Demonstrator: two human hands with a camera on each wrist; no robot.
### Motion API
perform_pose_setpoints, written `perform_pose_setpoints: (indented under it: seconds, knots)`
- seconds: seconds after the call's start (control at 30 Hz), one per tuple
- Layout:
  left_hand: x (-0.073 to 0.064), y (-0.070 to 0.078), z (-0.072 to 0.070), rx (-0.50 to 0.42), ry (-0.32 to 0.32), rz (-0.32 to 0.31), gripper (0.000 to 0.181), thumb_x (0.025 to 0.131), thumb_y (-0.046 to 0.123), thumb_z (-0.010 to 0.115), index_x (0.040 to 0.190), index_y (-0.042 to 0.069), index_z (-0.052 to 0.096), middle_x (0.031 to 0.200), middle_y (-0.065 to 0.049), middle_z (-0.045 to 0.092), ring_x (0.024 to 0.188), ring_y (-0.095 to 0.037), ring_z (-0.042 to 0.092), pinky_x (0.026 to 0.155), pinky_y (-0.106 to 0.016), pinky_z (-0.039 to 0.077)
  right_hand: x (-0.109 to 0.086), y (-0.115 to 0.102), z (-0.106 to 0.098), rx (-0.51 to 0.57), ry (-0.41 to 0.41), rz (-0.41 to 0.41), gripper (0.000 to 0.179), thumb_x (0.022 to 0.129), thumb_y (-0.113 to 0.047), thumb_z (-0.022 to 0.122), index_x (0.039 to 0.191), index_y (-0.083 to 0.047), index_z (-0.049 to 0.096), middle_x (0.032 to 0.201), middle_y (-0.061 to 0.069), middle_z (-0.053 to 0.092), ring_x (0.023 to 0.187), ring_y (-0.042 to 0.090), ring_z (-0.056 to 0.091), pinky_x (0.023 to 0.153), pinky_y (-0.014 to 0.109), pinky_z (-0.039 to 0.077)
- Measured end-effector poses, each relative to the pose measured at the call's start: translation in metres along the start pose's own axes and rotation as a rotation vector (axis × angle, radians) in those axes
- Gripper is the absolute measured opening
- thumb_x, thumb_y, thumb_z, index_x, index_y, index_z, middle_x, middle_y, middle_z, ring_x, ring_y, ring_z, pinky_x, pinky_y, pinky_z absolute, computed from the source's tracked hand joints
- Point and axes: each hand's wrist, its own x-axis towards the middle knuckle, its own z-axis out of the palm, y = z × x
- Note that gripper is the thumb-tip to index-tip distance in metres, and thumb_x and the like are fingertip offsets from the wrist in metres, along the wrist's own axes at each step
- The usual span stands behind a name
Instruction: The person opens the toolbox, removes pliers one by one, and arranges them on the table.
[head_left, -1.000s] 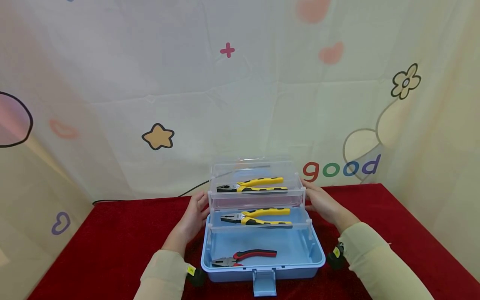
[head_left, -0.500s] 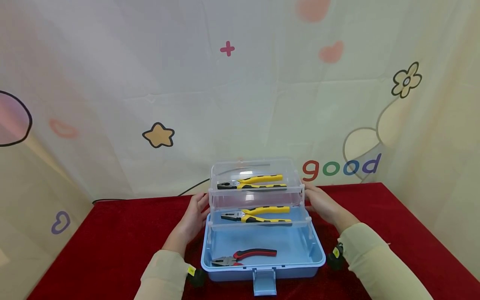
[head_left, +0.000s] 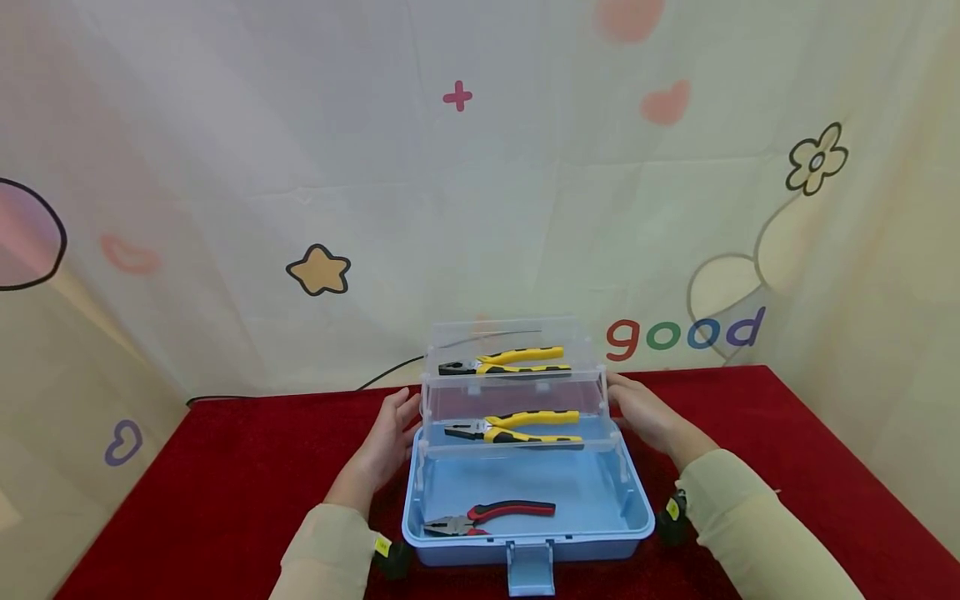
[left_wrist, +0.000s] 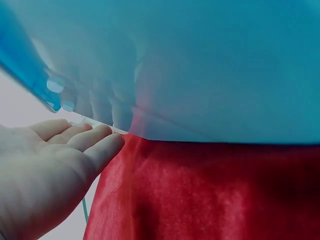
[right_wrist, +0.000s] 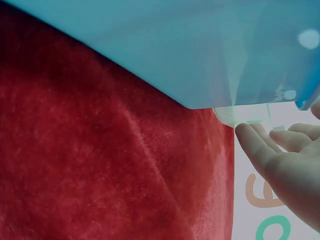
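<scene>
A light blue toolbox [head_left: 525, 533] stands unfolded on the red table, with two clear tiered trays raised behind its base. The top tray [head_left: 513, 385] carries yellow-handled pliers [head_left: 504, 361]. The middle tray [head_left: 517, 446] carries a second yellow-handled pair [head_left: 514, 426]. Red-and-black pliers [head_left: 489, 516] lie in the blue base. My left hand [head_left: 390, 437] lies with straight fingers against the left end of the trays [left_wrist: 80, 120]. My right hand [head_left: 643, 411] does the same at the right end [right_wrist: 240, 114]. Both wrist views show the blue box wall close up.
A red cloth [head_left: 210, 492] covers the table, with bare room left and right of the box. A printed curtain [head_left: 315, 208] hangs close behind. A black cable [head_left: 382, 377] runs along the back edge. The blue latch [head_left: 529, 568] hangs at the box front.
The clear trays have shifted slightly back and the top tray sits a little lower over the middle one. Both hands stay on the tray ends.
</scene>
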Motion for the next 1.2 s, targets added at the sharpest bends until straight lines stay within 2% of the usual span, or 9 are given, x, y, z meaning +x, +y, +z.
perform_pose_setpoints:
  seconds: [0.47, 0.7, 0.9, 1.2]
  knots:
    - [-0.006, 0.001, 0.000, -0.001, -0.001, -0.004, 0.083, 0.090, 0.068, 0.026, 0.153, 0.016, 0.013, 0.159, -0.009, 0.012, 0.143, -0.038, 0.020, 0.115, -0.056, 0.019, 0.002, 0.002, 0.003, -0.025, 0.016, -0.001, 0.059, 0.098, -0.024, 0.041, 0.152, -0.021, 0.019, 0.155, 0.012, 0.024, 0.138, 0.040, 0.028, 0.104, 0.057, 0.038]
    - [-0.007, 0.000, 0.000, 0.033, 0.008, -0.012, 0.083, 0.090, 0.069, 0.026, 0.153, 0.017, 0.013, 0.159, -0.009, 0.013, 0.143, -0.038, 0.020, 0.115, -0.056, 0.019, 0.002, 0.004, 0.003, -0.053, 0.020, 0.010, 0.060, 0.097, -0.024, 0.042, 0.152, -0.019, 0.018, 0.155, 0.014, 0.022, 0.138, 0.042, 0.026, 0.105, 0.060, 0.035]
    - [-0.009, -0.002, 0.001, 0.082, 0.025, -0.027, 0.086, 0.087, 0.071, 0.030, 0.153, 0.019, 0.013, 0.160, -0.008, 0.012, 0.143, -0.038, 0.020, 0.115, -0.056, 0.019, 0.001, 0.006, 0.003, -0.097, 0.016, -0.003, 0.062, 0.097, -0.032, 0.045, 0.152, -0.018, 0.020, 0.153, 0.015, 0.027, 0.135, 0.042, 0.030, 0.101, 0.058, 0.041]
    - [-0.018, 0.000, 0.006, 0.138, 0.050, 0.006, 0.073, 0.091, 0.062, 0.034, 0.150, 0.020, 0.026, 0.157, -0.010, 0.020, 0.141, -0.036, 0.028, 0.113, -0.053, 0.026, -0.002, 0.005, 0.002, -0.117, 0.038, -0.011, 0.059, 0.098, -0.036, 0.042, 0.150, -0.015, 0.024, 0.150, 0.017, 0.032, 0.130, 0.041, 0.040, 0.098, 0.051, 0.046]
